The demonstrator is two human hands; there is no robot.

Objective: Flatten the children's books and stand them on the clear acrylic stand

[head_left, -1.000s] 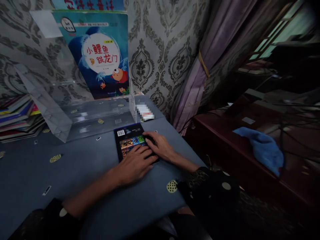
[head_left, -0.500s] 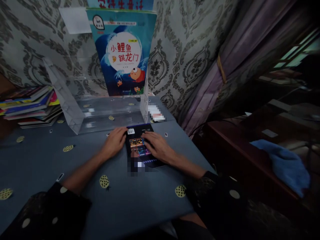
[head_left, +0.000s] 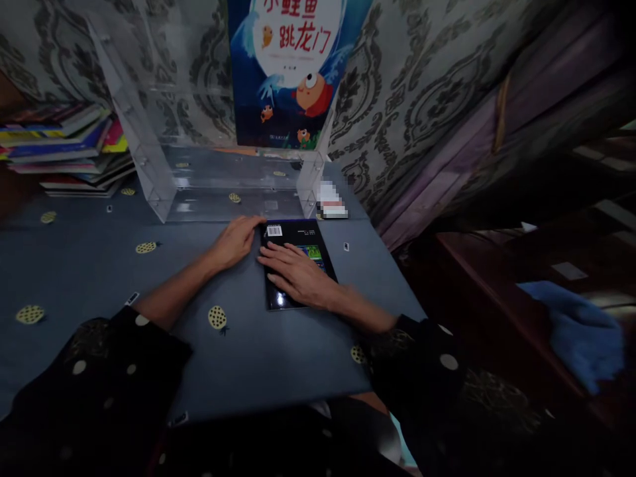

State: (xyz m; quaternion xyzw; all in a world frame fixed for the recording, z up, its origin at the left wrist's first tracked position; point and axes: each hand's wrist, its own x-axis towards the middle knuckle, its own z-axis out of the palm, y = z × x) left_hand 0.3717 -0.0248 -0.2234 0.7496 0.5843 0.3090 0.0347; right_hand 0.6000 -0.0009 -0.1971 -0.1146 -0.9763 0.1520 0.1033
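A dark book (head_left: 318, 233) lies closed on the table with its back cover up, showing a white barcode near the top left and small colourful pictures. My right hand (head_left: 298, 275) rests flat on it, fingers stretched toward its left edge and hiding part of the pictures. At the book's upper left corner, my left hand (head_left: 237, 242) touches the edge with its fingertips, the fingers extended and the palm side down beside the book. Just behind the book stands a clear plastic rack (head_left: 144, 159).
A picture book (head_left: 283, 112) with an orange fish stands upright in the rack. Several books (head_left: 69, 149) are stacked at the left. The table (head_left: 268, 364) has a grey-blue cloth. Right of it are a purple curtain (head_left: 437, 172) and a blue cloth (head_left: 581, 331) on a dark red surface.
My right hand has shifted left across the book's cover, now covering the pictures' left part. My left hand stays at the upper corner. The view has tilted downward.
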